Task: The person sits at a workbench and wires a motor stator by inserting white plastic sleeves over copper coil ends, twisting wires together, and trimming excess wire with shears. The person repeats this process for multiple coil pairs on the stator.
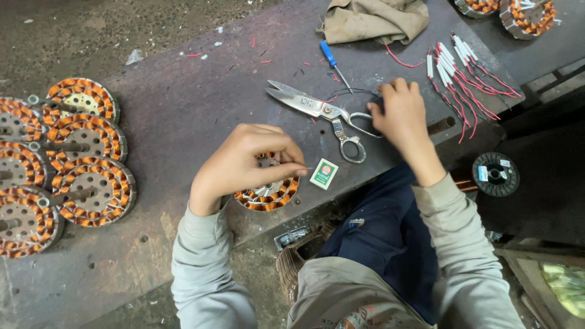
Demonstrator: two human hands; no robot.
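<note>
With the left hand (244, 161) pinched down on the round copper-wound steel stator (268, 194) at the near bench edge, the right hand (399, 113), fingers curled at the silver steel scissors' (323, 113) loops, should grip them squarely

Left hand (247, 159) covers most of the wound stator (268, 196); only its lower rim shows. Whatever its fingertips pinch is too small to tell. Right hand (399, 113) hides one scissor handle loop (364, 125); its grip there unclear. Stacked stators (24, 176) cut off at left edge; two more (527, 15) cut at top. Small box (324, 173) label too small to make out.
</note>
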